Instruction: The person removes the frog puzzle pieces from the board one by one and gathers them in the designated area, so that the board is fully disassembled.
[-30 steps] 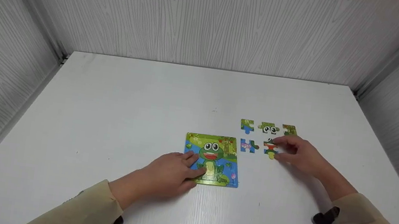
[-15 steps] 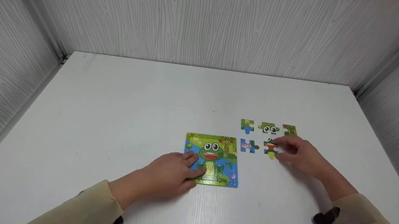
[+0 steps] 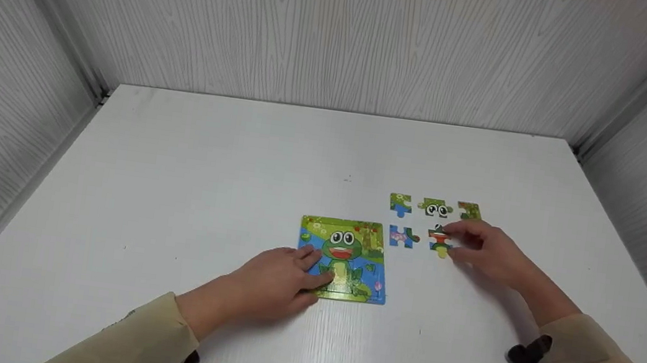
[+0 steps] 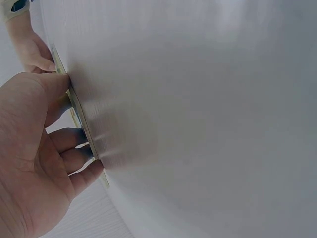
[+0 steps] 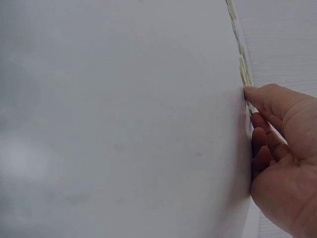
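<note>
A square frog jigsaw board point(image 3: 375, 257) lies flat on the white table. My left hand point(image 3: 276, 281) rests on its left and lower left part, fingers spread over the frog picture. In the left wrist view, fingertips point(image 4: 79, 135) meet the board along its thin edge. To the right, my right hand point(image 3: 488, 251) pinches a jigsaw piece point(image 3: 440, 239) with red, green and yellow on it, thumb and index finger at its right side. Seen from the right wrist, the fingers point(image 5: 253, 93) are low at the table surface, beside the thin edges of pieces.
Left of the pinched piece lies a blue and pink piece point(image 3: 400, 236). Behind are a green and blue piece point(image 3: 400, 204), one with the frog's eyes point(image 3: 436, 208) and a green corner piece point(image 3: 469, 211). White wood-grain panels point(image 3: 343, 34) stand at the back and sides.
The pinched jigsaw piece has shifted and turned very slightly under the right hand's fingers. The left hand and the board stay where they were.
</note>
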`<state>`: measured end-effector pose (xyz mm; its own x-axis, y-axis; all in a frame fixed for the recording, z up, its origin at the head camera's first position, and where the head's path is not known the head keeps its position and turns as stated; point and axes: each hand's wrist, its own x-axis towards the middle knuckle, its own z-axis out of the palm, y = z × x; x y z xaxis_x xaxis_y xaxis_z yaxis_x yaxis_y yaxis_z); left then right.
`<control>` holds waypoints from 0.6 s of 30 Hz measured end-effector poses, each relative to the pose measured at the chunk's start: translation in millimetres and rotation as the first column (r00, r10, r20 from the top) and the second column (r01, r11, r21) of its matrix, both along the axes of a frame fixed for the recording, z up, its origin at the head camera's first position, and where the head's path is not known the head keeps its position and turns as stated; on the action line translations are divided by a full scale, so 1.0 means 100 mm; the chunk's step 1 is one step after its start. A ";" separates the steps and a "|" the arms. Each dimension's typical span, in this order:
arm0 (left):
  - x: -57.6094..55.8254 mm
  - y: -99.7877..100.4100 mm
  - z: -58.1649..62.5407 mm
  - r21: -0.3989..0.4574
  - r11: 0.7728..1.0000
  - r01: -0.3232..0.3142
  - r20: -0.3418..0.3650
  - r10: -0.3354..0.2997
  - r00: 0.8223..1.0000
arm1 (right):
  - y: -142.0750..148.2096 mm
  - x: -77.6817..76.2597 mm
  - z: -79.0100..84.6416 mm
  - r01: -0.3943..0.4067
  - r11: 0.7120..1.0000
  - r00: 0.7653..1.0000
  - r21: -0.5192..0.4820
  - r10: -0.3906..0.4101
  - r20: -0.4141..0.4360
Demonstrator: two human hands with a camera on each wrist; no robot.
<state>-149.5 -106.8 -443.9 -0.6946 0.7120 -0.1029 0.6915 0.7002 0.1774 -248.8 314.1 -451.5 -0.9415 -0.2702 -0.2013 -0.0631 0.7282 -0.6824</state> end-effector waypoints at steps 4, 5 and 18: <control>0.00 -0.01 0.00 0.002 1.000 0.004 0.000 -0.004 1.000 | 0.00 0.00 -0.01 0.007 1.000 1.000 0.004 -0.007 0.003; 0.01 -0.01 0.00 0.004 1.000 0.005 -0.001 -0.005 1.000 | 0.00 0.00 -0.01 0.005 1.000 1.000 0.005 -0.005 0.002; 0.01 -0.01 -0.01 0.004 1.000 -0.010 0.019 0.010 1.000 | 0.04 -0.01 0.03 0.012 1.000 1.000 -0.020 -0.012 0.001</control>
<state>-148.6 -107.3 -444.7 -0.6993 0.7058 -0.1133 0.6812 0.7061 0.1935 -249.7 317.8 -448.9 -0.9446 -0.2626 -0.1967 -0.0536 0.7148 -0.6972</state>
